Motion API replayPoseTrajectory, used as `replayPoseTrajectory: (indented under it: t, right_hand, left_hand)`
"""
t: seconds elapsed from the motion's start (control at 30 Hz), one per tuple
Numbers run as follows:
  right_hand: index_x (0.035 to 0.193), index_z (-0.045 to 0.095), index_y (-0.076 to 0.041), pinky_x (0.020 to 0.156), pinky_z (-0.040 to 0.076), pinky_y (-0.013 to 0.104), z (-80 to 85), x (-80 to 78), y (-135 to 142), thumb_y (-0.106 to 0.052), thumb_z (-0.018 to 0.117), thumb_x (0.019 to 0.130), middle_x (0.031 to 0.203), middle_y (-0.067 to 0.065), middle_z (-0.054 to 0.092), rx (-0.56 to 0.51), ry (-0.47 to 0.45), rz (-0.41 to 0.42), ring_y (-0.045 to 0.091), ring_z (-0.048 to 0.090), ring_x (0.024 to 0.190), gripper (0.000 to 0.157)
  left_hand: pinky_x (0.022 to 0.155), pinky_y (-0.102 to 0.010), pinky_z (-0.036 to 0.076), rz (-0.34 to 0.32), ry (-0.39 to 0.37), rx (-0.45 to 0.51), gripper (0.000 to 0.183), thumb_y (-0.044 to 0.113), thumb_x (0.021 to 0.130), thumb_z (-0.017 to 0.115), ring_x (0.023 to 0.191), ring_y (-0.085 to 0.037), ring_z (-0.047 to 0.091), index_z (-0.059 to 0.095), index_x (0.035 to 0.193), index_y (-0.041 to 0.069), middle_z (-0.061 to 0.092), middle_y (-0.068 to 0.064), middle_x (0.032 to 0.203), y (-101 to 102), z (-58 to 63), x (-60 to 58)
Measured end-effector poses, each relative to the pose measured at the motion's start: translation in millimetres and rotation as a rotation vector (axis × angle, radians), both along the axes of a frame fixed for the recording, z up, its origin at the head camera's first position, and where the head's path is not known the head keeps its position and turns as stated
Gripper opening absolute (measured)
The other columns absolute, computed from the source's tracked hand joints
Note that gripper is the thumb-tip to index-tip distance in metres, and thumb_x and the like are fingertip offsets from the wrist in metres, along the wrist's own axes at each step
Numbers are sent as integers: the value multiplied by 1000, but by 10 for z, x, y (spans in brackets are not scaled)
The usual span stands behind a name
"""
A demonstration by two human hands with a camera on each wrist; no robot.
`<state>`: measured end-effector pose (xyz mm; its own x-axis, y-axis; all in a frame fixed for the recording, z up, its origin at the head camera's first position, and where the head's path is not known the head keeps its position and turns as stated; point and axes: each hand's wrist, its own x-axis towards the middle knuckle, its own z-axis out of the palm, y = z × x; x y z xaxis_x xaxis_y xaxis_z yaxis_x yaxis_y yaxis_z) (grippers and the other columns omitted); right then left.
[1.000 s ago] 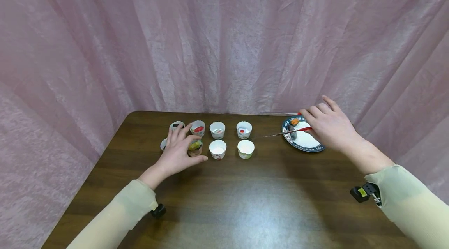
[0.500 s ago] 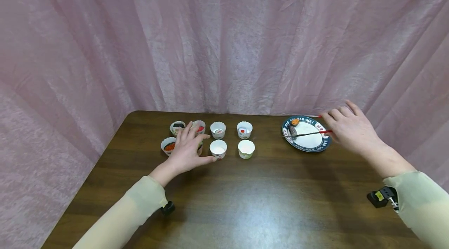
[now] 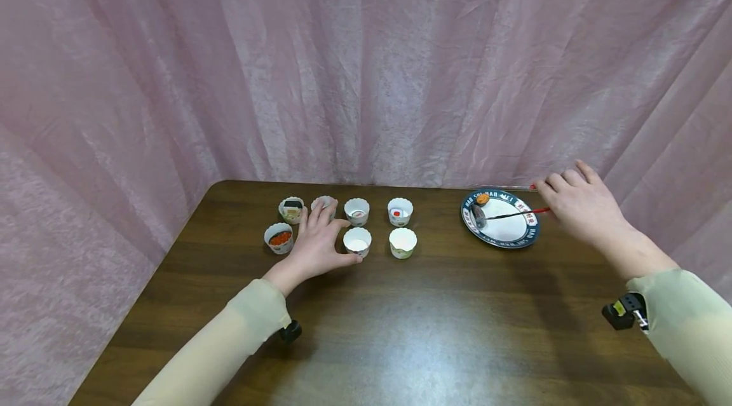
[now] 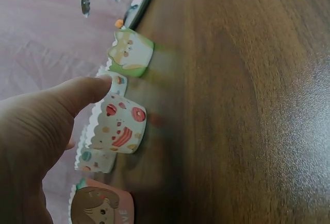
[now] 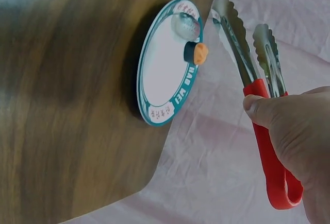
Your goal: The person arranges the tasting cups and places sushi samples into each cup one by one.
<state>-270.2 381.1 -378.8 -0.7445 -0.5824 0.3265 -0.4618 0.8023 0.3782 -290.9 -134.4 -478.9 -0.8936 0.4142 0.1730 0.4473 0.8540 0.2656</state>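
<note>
My left hand (image 3: 320, 250) is spread above the paper cups, fingers over the back row and thumb near the rim of a white front cup (image 3: 357, 247). In the left wrist view the thumb stands just above that strawberry-printed cup (image 4: 121, 126), and a pink cup with a girl's face (image 4: 105, 206) sits below. My right hand (image 3: 586, 209) holds red-handled tongs (image 5: 265, 147), their tips apart with nothing between them. They hover over a blue-rimmed plate (image 3: 506, 244), which bears an orange-topped sushi piece (image 5: 198, 54) and a greyish piece (image 5: 185, 27).
At the left stand a cup with an orange-red filling (image 3: 280, 246) and a cup with a black-banded piece (image 3: 291, 215). More cups, one holding a piece with a red dot (image 3: 399, 215) and one green-patterned (image 3: 403, 247), stand right of the left hand. A pink curtain (image 3: 366, 75) hangs behind the table.
My right hand has drawn to the right with the tongs, away from the cups and over the plate's right side. The left hand has slid right, uncovering the leftmost cups.
</note>
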Motion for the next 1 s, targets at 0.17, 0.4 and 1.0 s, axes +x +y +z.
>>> replayPoseTrajectory:
  t: [0.17, 0.4, 1.0]
  right_hand:
    - [116, 68, 2, 108, 28, 72, 0, -62, 50, -8, 91, 65, 104, 20, 64, 13, 9, -22, 46, 56, 102, 57]
    - [117, 69, 0, 110, 26, 71, 56, -149, 21, -11, 88, 75, 110, 15, 66, 91, -43, -102, 43, 54, 105, 48]
    - [98, 75, -8, 114, 21, 68, 13, -512, -116, 8, 56, 92, 99, 12, 64, 192, -43, -194, 42, 54, 107, 25]
  left_hand:
    - [118, -69, 5, 16, 3, -33, 83, 71, 70, 81, 155, -39, 8, 67, 131, 17, 26, -16, 165, 38, -71, -61]
    - [118, -68, 1, 32, -14, -51, 80, 70, 72, 81, 155, -39, 5, 68, 128, 15, 28, -17, 164, 60, -160, -107]
    - [118, -66, -5, 58, -19, -56, 72, 68, 73, 80, 154, -40, 7, 70, 121, 15, 29, -18, 164, 131, -217, -110]
